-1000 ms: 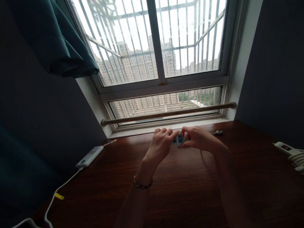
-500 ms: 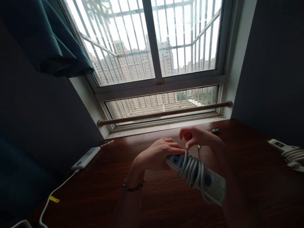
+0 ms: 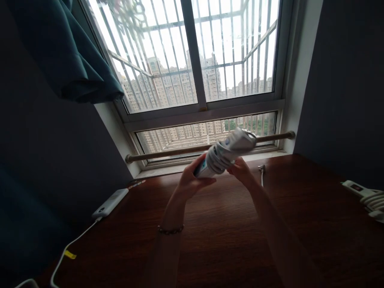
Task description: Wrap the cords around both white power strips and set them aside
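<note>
A white power strip (image 3: 241, 142) with blue sockets is held up above the table, tilted with its far end raised to the right and blurred. Its white cord (image 3: 218, 158) is wound round the middle in several turns. My left hand (image 3: 193, 180) grips the strip's lower left end, thumb beneath and fingers behind. Just under the strip, beside the windings, my right hand (image 3: 240, 170) is closed on the cord, its fingertips partly hidden. The cord's plug (image 3: 262, 168) lies on the table beyond my right forearm, with a short length of cord showing.
The dark wooden table (image 3: 210, 232) meets a window sill with a horizontal rail (image 3: 174, 153). At left lies a white power bank (image 3: 111, 203) with a white cable (image 3: 79, 233). Another cord-wrapped power strip (image 3: 357, 188) lies at the right edge. A blue curtain (image 3: 87, 68) hangs upper left.
The power strip has been lifted and turned, so its free end now points up and right. My left hand moved with it; my right hand dropped from above the strip to below it.
</note>
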The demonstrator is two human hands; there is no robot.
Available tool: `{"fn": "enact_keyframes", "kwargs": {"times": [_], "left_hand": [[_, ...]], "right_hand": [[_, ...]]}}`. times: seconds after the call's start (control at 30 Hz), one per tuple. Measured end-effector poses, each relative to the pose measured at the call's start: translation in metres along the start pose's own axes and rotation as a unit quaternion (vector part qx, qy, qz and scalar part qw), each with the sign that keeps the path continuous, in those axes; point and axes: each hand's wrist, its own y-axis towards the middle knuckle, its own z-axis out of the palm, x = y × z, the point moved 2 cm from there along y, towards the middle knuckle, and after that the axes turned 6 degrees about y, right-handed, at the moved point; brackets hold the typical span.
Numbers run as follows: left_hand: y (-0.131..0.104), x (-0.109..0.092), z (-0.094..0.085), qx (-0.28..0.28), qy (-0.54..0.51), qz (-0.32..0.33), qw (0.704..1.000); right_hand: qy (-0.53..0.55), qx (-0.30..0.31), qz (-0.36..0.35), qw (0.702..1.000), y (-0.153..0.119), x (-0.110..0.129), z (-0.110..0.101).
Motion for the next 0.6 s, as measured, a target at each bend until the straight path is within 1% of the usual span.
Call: {"fn": "enact_keyframes", "kwargs": {"times": [0.07, 0.13, 0.17, 0.23, 0.3, 0.37, 0.4, 0.5, 0.57, 0.6], "left_hand": [[0.003, 0.009, -0.004, -0.083, -0.086, -0.085, 0.989], [0.005, 0.019, -0.012, -0.16, -0.141, -0.137, 0.967], [0.006, 0.024, -0.017, -0.191, -0.157, -0.154, 0.957], [0.008, 0.035, -0.027, -0.222, -0.167, -0.182, 0.943], [0.01, 0.046, -0.034, -0.228, -0.158, -0.212, 0.937], [0.01, 0.056, -0.037, -0.222, -0.129, -0.243, 0.935], [0.011, 0.061, -0.037, -0.215, -0.104, -0.258, 0.936], [0.012, 0.069, -0.029, -0.174, 0.009, -0.287, 0.942], [0.011, 0.068, -0.019, -0.131, 0.099, -0.28, 0.946], [0.011, 0.065, -0.013, -0.107, 0.145, -0.265, 0.947]], "right_hand": [[-0.026, -0.028, 0.01, 0.999, 0.001, -0.007, -0.001], [-0.073, -0.046, 0.021, 0.996, -0.001, -0.012, -0.007], [-0.099, -0.054, 0.026, 0.993, -0.002, -0.013, -0.011], [-0.139, -0.076, 0.032, 0.987, -0.005, -0.011, -0.02], [-0.182, -0.094, 0.019, 0.979, -0.008, -0.002, -0.026], [-0.253, -0.097, -0.027, 0.962, -0.012, 0.014, -0.027], [-0.298, -0.094, -0.058, 0.948, -0.014, 0.023, -0.026], [-0.395, -0.09, -0.13, 0.905, -0.02, 0.048, -0.021], [-0.42, -0.089, -0.154, 0.89, -0.023, 0.06, -0.019], [-0.426, -0.087, -0.163, 0.885, -0.025, 0.064, -0.019]]}}
